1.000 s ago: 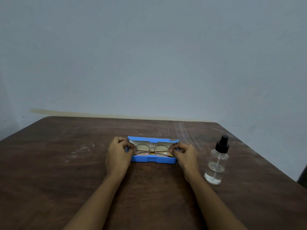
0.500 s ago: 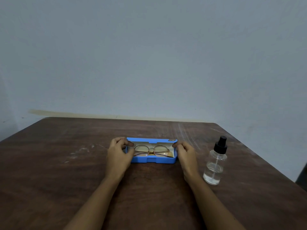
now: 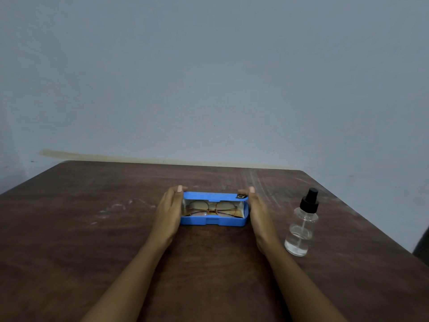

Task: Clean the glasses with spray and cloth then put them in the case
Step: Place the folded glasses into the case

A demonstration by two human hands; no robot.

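A blue rectangular plastic glasses case point(image 3: 213, 221) was set near the middle of a dark brown wooden table point(image 3: 69, 228), well apart from every edge. Broad scuffed wood was left beyond the left hand point(image 3: 168, 212). A clear spray bottle with a black nozzle point(image 3: 300, 228) was stood upright between the right hand point(image 3: 258, 212) and the table's right edge, apart from both. The round thin-rimmed metal glasses point(image 3: 212, 209) were laid folded inside the case, under its partly raised lid point(image 3: 214, 196). Each hand was held flat against one end of the case, fingers nearly straight, fingertips laid on the lid's far corners. Nothing was gripped.
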